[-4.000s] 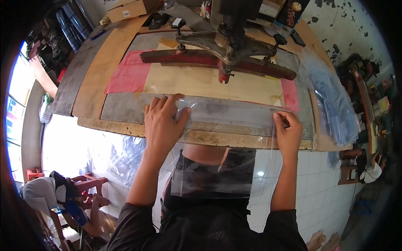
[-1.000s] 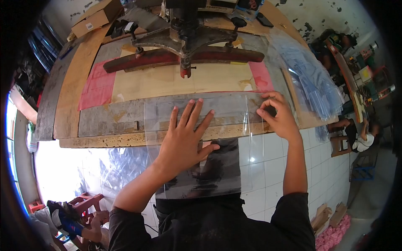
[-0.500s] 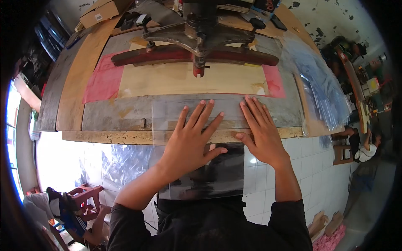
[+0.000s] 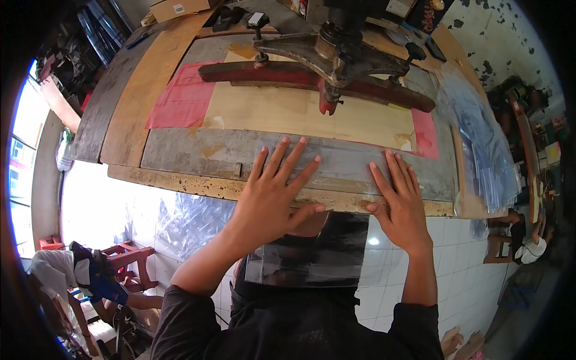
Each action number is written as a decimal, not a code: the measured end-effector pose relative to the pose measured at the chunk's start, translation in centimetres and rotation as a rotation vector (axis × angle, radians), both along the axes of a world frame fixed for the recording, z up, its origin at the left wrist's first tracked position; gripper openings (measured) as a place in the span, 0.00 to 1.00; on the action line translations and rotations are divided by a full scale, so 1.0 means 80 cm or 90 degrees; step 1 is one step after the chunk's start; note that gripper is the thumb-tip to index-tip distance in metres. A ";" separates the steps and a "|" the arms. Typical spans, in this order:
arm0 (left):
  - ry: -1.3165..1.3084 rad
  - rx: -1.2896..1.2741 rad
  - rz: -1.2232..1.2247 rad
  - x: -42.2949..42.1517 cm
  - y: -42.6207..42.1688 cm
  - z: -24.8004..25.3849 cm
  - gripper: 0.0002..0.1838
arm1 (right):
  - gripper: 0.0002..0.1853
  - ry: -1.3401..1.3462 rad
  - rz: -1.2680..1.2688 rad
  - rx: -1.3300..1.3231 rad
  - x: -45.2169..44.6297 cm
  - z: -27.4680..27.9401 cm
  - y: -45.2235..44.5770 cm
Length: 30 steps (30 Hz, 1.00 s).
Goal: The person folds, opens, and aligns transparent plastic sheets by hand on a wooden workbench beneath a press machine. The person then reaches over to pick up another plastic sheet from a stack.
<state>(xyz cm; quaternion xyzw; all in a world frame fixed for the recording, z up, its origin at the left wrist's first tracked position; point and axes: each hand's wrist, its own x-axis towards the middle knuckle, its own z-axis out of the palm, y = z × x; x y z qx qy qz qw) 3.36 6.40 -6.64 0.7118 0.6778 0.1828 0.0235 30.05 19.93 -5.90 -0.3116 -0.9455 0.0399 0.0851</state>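
Observation:
A clear plastic sheet (image 4: 351, 168) lies on the near part of the grey work board (image 4: 186, 147) and hangs over its wooden front edge toward my lap. My left hand (image 4: 273, 201) lies flat on it near its left side, fingers spread. My right hand (image 4: 401, 207) rests on the right part, fingers stretched out and the thumb apart. Neither hand grasps anything. Just beyond my fingertips is a cream panel (image 4: 270, 114) with pink ends. Above it stands a metal press head with a long reddish bar (image 4: 378, 95).
Clear plastic sleeves (image 4: 486, 156) are piled on the right side of the table. A phone (image 4: 435, 49) and a cardboard box (image 4: 180, 8) lie at the back. More plastic (image 4: 195, 222) is on the floor. People sit low at left and right.
The view has turned, so the table and press appear farther right and tilted. My left hand has shifted left relative to the board and sheet, and my hands are wider apart.

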 end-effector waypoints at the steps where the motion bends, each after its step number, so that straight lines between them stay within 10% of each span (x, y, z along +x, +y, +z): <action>1: 0.005 0.005 -0.002 0.000 0.000 -0.001 0.41 | 0.38 -0.002 0.004 0.006 0.000 -0.001 0.000; 30: 0.030 0.016 0.003 0.004 -0.002 -0.003 0.43 | 0.34 -0.027 0.161 0.010 -0.056 0.024 -0.017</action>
